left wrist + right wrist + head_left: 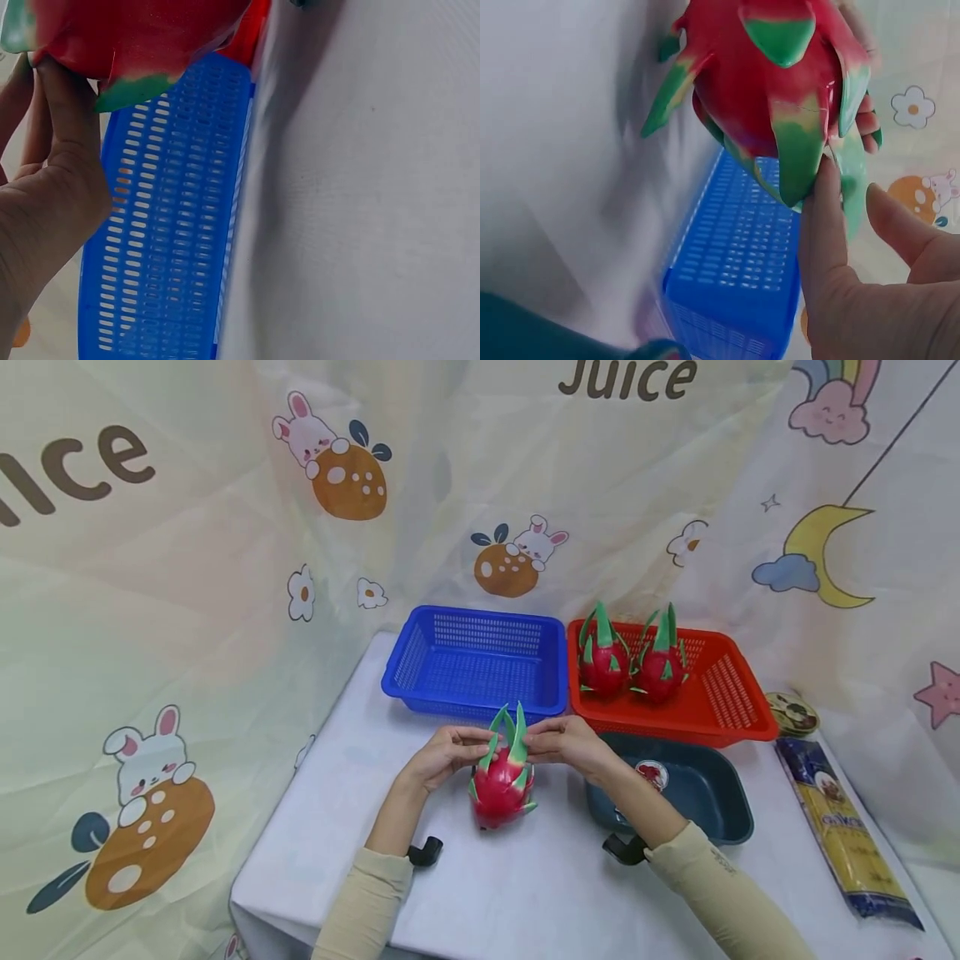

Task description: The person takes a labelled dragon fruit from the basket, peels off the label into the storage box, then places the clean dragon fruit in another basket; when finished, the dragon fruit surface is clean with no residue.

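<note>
A red dragon fruit point(501, 789) with green leaf tips stands between both hands at the middle of the table, its long crown leaves pointing up and away. My left hand point(447, 753) pinches it near the crown from the left; in the left wrist view, thumb and fingers point(64, 105) meet at its edge. From the other side, my right hand point(567, 745) holds a crown leaf. The right wrist view shows straight fingers point(825, 199) against the green leaf point(799, 157), with the thumb point(900, 225) beside the leaf's far edge.
Behind the hands is a blue basket point(480, 706). A red basket point(720, 727) beside it holds two more dragon fruits point(604, 668). A dark teal tub point(705, 793) stands under the right forearm. Along the right edge lie a yellow-blue packet point(847, 827) and a round tin point(792, 713).
</note>
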`<state>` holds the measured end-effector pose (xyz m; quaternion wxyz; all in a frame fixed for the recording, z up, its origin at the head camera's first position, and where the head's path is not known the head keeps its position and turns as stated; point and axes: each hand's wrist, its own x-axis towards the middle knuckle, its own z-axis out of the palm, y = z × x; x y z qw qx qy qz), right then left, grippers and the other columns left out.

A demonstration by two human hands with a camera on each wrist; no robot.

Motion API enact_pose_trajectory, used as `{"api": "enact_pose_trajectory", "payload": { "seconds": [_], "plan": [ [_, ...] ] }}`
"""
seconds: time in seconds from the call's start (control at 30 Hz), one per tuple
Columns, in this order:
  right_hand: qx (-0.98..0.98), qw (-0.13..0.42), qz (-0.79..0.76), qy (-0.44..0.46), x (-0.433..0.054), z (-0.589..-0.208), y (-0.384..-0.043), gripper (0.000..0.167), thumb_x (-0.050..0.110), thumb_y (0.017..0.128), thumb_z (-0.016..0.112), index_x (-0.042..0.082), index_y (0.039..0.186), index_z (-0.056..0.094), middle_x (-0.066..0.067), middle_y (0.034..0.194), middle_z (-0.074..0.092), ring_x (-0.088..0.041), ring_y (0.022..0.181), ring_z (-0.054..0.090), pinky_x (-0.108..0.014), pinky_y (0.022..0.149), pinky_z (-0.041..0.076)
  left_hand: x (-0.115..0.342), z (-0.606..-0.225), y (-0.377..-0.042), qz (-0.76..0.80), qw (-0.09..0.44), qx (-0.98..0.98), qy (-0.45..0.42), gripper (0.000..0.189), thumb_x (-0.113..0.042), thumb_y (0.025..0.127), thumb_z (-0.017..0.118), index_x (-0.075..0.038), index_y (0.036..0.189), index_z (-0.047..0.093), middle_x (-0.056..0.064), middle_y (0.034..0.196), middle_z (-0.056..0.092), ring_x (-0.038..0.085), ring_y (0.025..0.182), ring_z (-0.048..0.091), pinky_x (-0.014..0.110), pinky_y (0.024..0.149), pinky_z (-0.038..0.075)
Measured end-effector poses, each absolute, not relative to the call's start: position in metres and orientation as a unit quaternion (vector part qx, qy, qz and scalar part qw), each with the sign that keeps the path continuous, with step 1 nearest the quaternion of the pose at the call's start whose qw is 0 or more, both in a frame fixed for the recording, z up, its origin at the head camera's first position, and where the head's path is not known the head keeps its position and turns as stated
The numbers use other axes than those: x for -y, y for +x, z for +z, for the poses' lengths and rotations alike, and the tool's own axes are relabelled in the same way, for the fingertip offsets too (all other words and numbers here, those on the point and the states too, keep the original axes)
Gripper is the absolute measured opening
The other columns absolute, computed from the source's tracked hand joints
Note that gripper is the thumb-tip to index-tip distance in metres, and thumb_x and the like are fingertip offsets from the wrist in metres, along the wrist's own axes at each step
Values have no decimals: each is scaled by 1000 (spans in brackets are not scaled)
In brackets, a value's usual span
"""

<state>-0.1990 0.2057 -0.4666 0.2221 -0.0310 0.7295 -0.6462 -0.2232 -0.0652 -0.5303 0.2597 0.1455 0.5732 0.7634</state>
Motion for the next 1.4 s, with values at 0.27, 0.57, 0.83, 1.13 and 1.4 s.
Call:
{"api": "enact_pose_trajectory", "payload": {
  "seconds": [0.27,0.57,0.83,1.13,1.4],
  "plan": [
    [-695,228,-681,-27,-203,-468,-198,39,6,100,69,-13,133,61,-20,110,77,-31,98,77,-46,86,61,68,-525,-223,748,259,-592,152,27,-4,96,70,0,121,76,6,108,79,18,93,75,34,85,61],
    [-697,209,-685,-21,-214,-444,-190,41,10,97,74,-9,132,65,-19,107,78,-31,93,78,-42,81,63,64,-517,-226,791,249,-532,172,31,-17,108,57,0,131,69,11,111,75,24,102,75,38,93,61],
    [-706,158,-690,-26,-250,-401,-184,44,14,97,76,-8,133,64,-12,108,79,-30,96,78,-41,83,62,52,-506,-226,847,186,-479,137,37,-21,111,51,4,136,62,17,122,72,30,112,72,44,101,57],
    [-667,100,-738,-25,-302,-355,-185,15,9,100,70,6,114,76,-7,101,80,-23,90,79,-37,80,63,12,-489,-214,850,276,-436,107,45,-18,113,42,11,146,51,32,149,52,46,137,54,59,118,35],
    [-647,45,-761,24,-349,-325,-190,15,12,100,71,12,111,81,-3,102,80,-22,88,79,-32,76,63,-39,-489,-213,864,314,-388,61,46,-9,111,40,17,150,40,36,154,41,49,143,42,56,120,33]
  ]
}}
